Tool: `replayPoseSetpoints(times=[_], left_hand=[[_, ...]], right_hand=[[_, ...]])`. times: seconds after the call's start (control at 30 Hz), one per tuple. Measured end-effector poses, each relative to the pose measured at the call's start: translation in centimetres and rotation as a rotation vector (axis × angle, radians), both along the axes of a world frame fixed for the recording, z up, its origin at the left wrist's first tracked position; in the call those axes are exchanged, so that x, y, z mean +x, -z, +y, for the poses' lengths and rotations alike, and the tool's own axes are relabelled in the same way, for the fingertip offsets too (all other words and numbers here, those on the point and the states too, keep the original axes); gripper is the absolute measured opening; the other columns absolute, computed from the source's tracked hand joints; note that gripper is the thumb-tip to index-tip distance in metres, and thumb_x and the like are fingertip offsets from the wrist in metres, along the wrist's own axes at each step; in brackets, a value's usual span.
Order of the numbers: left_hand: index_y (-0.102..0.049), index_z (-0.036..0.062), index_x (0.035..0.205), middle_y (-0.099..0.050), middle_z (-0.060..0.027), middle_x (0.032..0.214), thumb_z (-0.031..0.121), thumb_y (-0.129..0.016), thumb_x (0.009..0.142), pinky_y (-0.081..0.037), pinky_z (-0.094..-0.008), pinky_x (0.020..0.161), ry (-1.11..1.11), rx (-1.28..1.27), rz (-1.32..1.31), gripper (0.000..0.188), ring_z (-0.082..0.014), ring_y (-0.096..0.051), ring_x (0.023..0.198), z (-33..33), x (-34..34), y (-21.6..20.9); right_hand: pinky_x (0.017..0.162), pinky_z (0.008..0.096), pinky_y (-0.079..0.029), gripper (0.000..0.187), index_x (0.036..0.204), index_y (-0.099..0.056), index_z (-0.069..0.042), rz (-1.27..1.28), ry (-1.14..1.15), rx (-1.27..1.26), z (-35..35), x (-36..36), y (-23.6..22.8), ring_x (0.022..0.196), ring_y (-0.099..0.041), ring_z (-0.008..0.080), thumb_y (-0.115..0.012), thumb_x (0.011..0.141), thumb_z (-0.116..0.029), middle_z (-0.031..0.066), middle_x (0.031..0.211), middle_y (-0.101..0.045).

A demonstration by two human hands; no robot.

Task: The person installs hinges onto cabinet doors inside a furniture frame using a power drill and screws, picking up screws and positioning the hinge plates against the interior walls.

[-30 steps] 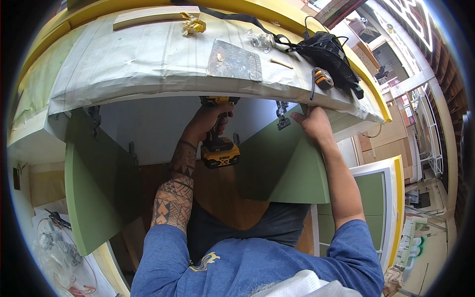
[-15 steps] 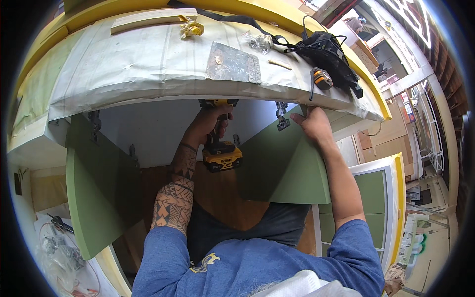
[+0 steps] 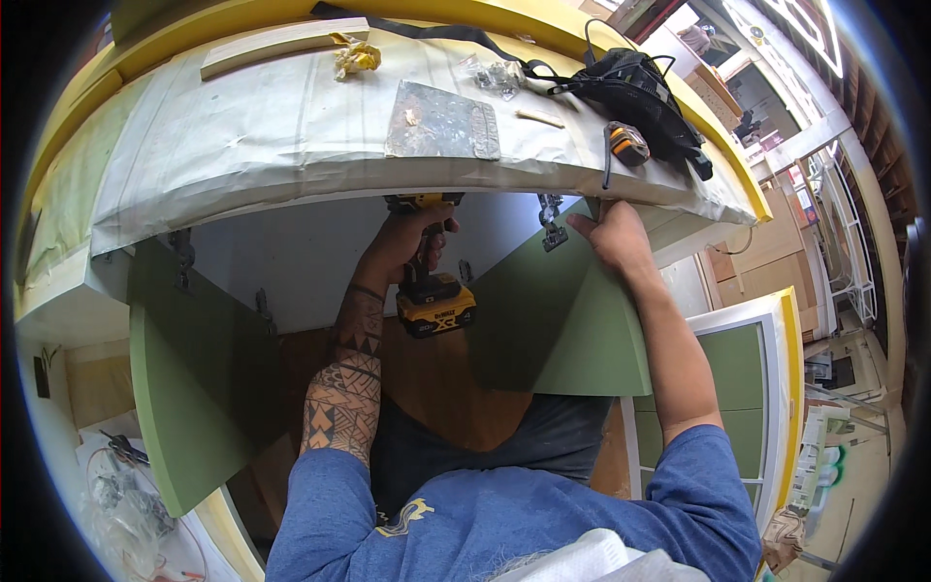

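My left hand (image 3: 419, 239) is wrapped round the handle of a yellow and black cordless drill (image 3: 436, 316), its battery hanging downward. The drill's head is partly hidden under the counter's front edge. On the right, my right hand (image 3: 621, 237) grips the top corner of a green cabinet door (image 3: 567, 330); its thumb lies on the door's inner face and the fingers go behind the edge. Just left of that thumb is a metal hinge (image 3: 553, 225) at the door's top. Opposite stands another green door (image 3: 199, 359), swung open, with its own hinge (image 3: 182, 257).
Paper covers the counter top (image 3: 291, 126). On it lie a wood strip (image 3: 281, 48), crumpled yellow tape (image 3: 356, 58), a stained metal plate (image 3: 441, 120), a tape measure (image 3: 627, 144) and a black bag (image 3: 635, 92). A framed green panel (image 3: 732, 388) stands at the right.
The view has shifted slightly, so the things on the counter sit a little further left. Both hands keep their holds on the drill and the door.
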State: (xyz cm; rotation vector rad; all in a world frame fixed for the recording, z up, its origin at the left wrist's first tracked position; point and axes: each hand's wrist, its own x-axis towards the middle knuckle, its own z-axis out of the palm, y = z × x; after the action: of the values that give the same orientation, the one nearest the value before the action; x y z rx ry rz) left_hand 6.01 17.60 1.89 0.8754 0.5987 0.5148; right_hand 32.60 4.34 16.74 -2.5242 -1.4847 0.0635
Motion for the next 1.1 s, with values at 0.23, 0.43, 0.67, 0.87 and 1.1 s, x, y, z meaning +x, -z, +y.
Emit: replayPoseSetpoints(times=[0.23, 0.43, 0.67, 0.87, 1.1], left_hand=[[-0.064, 0.0045, 0.087, -0.054, 0.0025, 0.06, 0.036, -0.072, 0.096, -0.043, -0.0254, 0.043, -0.007, -0.074, -0.002, 0.034, -0.0091, -0.051, 0.045, 0.1, 0.1, 0.4], [-0.066, 0.005, 0.09, -0.053, 0.0038, 0.06, 0.039, -0.07, 0.097, -0.044, -0.026, 0.044, -0.011, -0.053, -0.02, 0.035, -0.0099, -0.052, 0.047, -0.2, 0.1, 0.3], [-0.069, 0.0033, 0.097, -0.056, 0.0028, 0.061, 0.039, -0.072, 0.096, -0.045, -0.0252, 0.045, -0.014, -0.069, -0.097, 0.035, -0.0088, -0.054, 0.048, -0.8, 0.0, -0.3], [-0.07, 0.0032, 0.096, -0.058, 0.0016, 0.062, 0.038, -0.077, 0.093, -0.045, -0.026, 0.044, -0.136, -0.029, -0.038, 0.036, -0.0092, -0.055, 0.048, -3.1, -3.1, -1.4], [-0.068, 0.0022, 0.095, -0.059, -0.0028, 0.065, 0.036, -0.079, 0.089, -0.046, -0.0295, 0.046, -0.479, 0.037, 0.147, 0.036, -0.0137, -0.057, 0.048, -5.3, -7.9, -0.6]], right_hand=[[0.094, 0.0493, -0.053, 0.055, 0.108, -0.069, 0.008, -0.033, -0.013, -0.014, 0.3, 0.2, 0.1, 0.108, -0.067, 0.0448, -0.084, 0.085, -0.04, 0.0284, 0.109, -0.071], [0.094, 0.0493, -0.053, 0.055, 0.111, -0.069, 0.006, 0.003, 0.044, -0.076, 0.5, -0.3, -0.6, 0.109, -0.067, 0.0439, -0.084, 0.086, -0.04, 0.0279, 0.111, -0.071], [0.098, 0.0464, -0.052, 0.06, 0.119, -0.069, 0.005, -0.028, -0.002, -0.01, 0.1, 1.5, 0.7, 0.114, -0.067, 0.0427, -0.082, 0.086, -0.044, 0.0273, 0.116, -0.072], [0.081, 0.0346, -0.055, 0.062, 0.121, -0.068, 0.008, 0.707, 0.017, -0.113, -6.3, 2.8, -1.6, 0.094, -0.073, 0.0233, -0.061, 0.103, -0.05, 0.0154, 0.114, -0.075], [0.106, 0.0315, -0.051, 0.062, 0.149, -0.048, 0.007, 1.543, -0.229, 0.371, -16.3, 0.7, 4.3, 0.123, -0.065, 0.0192, -0.044, 0.112, -0.043, 0.0155, 0.137, -0.066]])
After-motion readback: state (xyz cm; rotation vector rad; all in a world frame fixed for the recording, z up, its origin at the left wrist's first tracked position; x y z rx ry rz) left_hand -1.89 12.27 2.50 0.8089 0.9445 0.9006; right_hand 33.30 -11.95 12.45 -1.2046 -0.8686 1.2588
